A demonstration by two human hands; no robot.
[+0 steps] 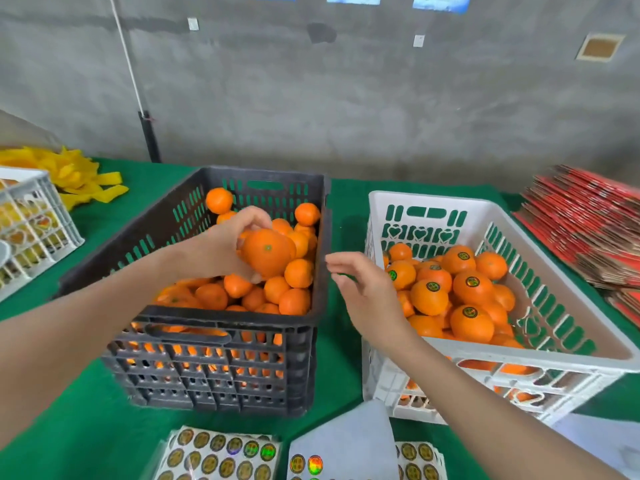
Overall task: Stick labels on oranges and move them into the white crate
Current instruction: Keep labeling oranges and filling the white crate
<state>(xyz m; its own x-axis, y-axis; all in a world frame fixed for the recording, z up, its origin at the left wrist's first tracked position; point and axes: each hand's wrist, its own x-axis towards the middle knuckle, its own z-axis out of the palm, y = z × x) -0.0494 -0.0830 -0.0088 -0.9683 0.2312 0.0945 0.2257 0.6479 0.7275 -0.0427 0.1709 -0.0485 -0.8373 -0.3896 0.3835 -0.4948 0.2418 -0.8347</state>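
Gripping an orange [268,252] above the black crate [221,341] with left hand [221,240], fingers curled round it, stem spot facing up, no label seen on it. Hovering just beside that crate's right rim with right hand [363,289], fingers loosely apart, clasping nothing discernible. Advisable: steady the fruit, peel one from the label sheets [218,455], press flat beside the stem, then lower gently into the white crate [485,355].

Bright, even and diffuse, seemingly from above; only a soft shadow on the cloth [346,216] between black crate [194,317] and white crate [519,358]. Gentle sheen on the orange [268,252] in the left hand [221,244], rainbow glare on the stickers [221,455] at the bottom edge. Slight motion blur on the right hand [363,289]. Strong wide-angle bending at the edges, forearms stretched, wall [346,98] soft and smeary.
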